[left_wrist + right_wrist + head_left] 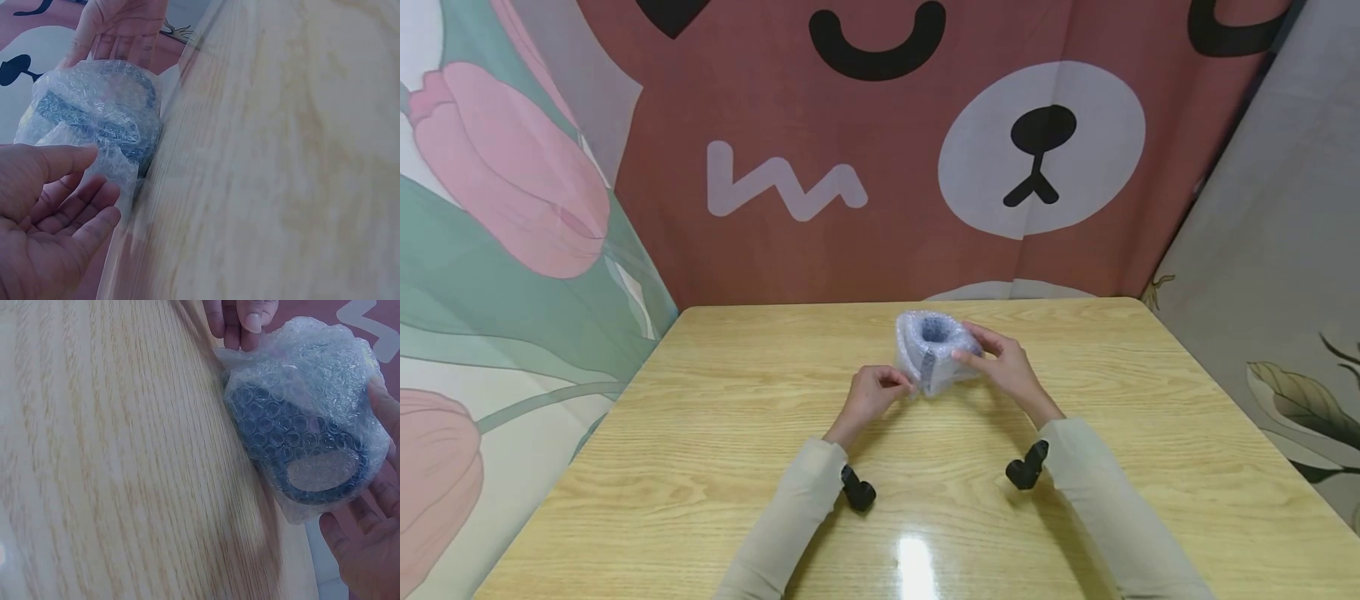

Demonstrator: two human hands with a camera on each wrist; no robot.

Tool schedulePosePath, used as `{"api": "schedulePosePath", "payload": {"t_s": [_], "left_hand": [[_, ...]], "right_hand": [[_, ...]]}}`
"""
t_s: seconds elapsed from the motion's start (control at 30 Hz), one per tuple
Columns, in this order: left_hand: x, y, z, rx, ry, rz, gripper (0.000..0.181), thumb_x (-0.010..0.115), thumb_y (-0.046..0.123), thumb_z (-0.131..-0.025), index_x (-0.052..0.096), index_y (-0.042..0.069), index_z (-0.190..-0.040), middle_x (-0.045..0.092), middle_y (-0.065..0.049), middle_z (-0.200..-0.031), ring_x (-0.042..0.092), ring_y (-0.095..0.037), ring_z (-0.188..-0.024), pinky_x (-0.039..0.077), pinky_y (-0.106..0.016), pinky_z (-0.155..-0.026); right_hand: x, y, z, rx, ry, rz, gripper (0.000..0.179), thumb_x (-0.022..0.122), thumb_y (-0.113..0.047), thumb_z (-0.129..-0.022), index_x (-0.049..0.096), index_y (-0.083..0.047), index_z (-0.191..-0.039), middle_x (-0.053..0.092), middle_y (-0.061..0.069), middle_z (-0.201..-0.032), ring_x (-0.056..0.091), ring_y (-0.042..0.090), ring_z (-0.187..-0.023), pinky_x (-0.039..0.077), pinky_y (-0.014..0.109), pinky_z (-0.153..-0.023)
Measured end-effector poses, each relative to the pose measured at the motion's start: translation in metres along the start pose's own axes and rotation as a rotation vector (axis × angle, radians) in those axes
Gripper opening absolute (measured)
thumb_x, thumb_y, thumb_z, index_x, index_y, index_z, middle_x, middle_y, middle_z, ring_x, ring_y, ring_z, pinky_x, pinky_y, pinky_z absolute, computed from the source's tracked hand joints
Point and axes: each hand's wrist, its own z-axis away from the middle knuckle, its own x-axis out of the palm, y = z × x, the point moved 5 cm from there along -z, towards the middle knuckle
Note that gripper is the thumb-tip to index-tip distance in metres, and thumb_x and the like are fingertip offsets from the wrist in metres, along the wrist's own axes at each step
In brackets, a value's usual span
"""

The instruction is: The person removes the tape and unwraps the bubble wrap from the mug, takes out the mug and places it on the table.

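A dark blue mug sits on the table inside layers of clear bubble wrap. Its round hollow faces up in the head view, and a looped handle shows through the plastic in the right wrist view. My right hand holds the wrapped mug from the right side, thumb in front and fingers toward the back. At the lower left corner of the bundle, my left hand pinches an edge of the bubble wrap between thumb and fingers. The left wrist view shows that loose flap close by the left fingertips.
The wooden table reaches up to a hanging cloth with a bear print. Patterned cloths hang at both sides. A small black device is worn on the left wrist, and another black device on the right.
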Motion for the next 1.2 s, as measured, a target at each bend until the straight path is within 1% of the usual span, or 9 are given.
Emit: {"api": "schedulePosePath", "payload": {"t_s": [0.1, 0.33, 0.43, 0.63, 0.8, 0.9, 1.07, 1.2], "left_hand": [[0.000, -0.001, 0.000, -0.006, -0.001, 0.009, 0.010, 0.074, 0.007, -0.086, 0.072, 0.007, -0.077, 0.071, 0.001, -0.091, 0.064, -0.012, -0.078, 0.052, -0.026, -0.066], [0.000, -0.003, 0.000, -0.002, 0.004, 0.006, 0.009, 0.075, 0.008, -0.086, 0.072, 0.006, -0.077, 0.071, 0.000, -0.092, 0.064, -0.012, -0.078, 0.052, -0.026, -0.065], [0.000, -0.004, 0.000, -0.006, 0.002, 0.007, 0.009, 0.075, 0.008, -0.085, 0.072, 0.006, -0.077, 0.071, 0.000, -0.092, 0.065, -0.012, -0.079, 0.052, -0.025, -0.067], [-0.001, -0.003, 0.002, -0.025, -0.014, 0.027, 0.008, 0.076, 0.009, -0.085, 0.073, 0.006, -0.077, 0.071, 0.000, -0.093, 0.064, -0.013, -0.081, 0.052, -0.026, -0.068], [-0.001, -0.005, 0.002, -0.036, -0.004, 0.042, 0.008, 0.077, 0.009, -0.083, 0.073, 0.006, -0.077, 0.071, 0.000, -0.091, 0.064, -0.013, -0.079, 0.052, -0.026, -0.067], [0.000, -0.006, 0.001, -0.036, 0.003, 0.068, 0.007, 0.078, 0.009, -0.082, 0.073, 0.005, -0.078, 0.071, 0.000, -0.089, 0.065, -0.013, -0.079, 0.053, -0.026, -0.068], [0.000, -0.007, 0.001, -0.031, 0.022, 0.120, 0.011, 0.080, 0.007, -0.080, 0.069, 0.004, -0.084, 0.070, -0.002, -0.086, 0.067, -0.015, -0.079, 0.055, -0.027, -0.071], [0.000, -0.007, 0.002, -0.040, 0.027, 0.152, 0.022, 0.080, 0.007, -0.080, 0.063, 0.004, -0.094, 0.071, -0.003, -0.087, 0.067, -0.016, -0.082, 0.055, -0.029, -0.071]], "right_hand": [[0.000, -0.004, 0.001, 0.007, -0.006, -0.014, 0.064, 0.072, -0.034, -0.089, 0.047, -0.013, -0.145, 0.043, 0.009, -0.147, 0.040, 0.033, -0.133, 0.034, 0.052, -0.105], [-0.002, -0.033, 0.013, 0.011, -0.020, -0.031, 0.060, 0.070, -0.022, -0.091, 0.046, -0.003, -0.143, 0.042, 0.016, -0.146, 0.040, 0.038, -0.132, 0.036, 0.052, -0.103], [-0.002, -0.036, 0.015, 0.016, -0.020, -0.030, 0.059, 0.070, -0.021, -0.092, 0.046, -0.003, -0.143, 0.043, 0.016, -0.146, 0.040, 0.037, -0.132, 0.036, 0.052, -0.104], [-0.001, -0.035, 0.015, 0.016, -0.019, -0.039, 0.059, 0.069, -0.021, -0.092, 0.046, -0.003, -0.143, 0.042, 0.016, -0.146, 0.039, 0.037, -0.132, 0.034, 0.053, -0.105], [-0.002, -0.033, 0.015, 0.016, -0.020, -0.047, 0.060, 0.070, -0.021, -0.092, 0.046, -0.003, -0.143, 0.042, 0.016, -0.147, 0.039, 0.037, -0.132, 0.034, 0.053, -0.105], [-0.002, -0.033, 0.015, 0.017, -0.021, -0.046, 0.060, 0.070, -0.021, -0.092, 0.046, -0.003, -0.144, 0.042, 0.016, -0.147, 0.039, 0.037, -0.133, 0.034, 0.052, -0.105], [-0.001, -0.035, 0.015, 0.016, -0.021, -0.040, 0.059, 0.069, -0.020, -0.092, 0.046, -0.002, -0.143, 0.042, 0.016, -0.146, 0.039, 0.037, -0.132, 0.034, 0.053, -0.105], [-0.001, -0.036, 0.016, 0.013, -0.020, -0.032, 0.059, 0.069, -0.020, -0.092, 0.046, -0.002, -0.143, 0.042, 0.016, -0.146, 0.039, 0.038, -0.132, 0.033, 0.053, -0.105]]}}
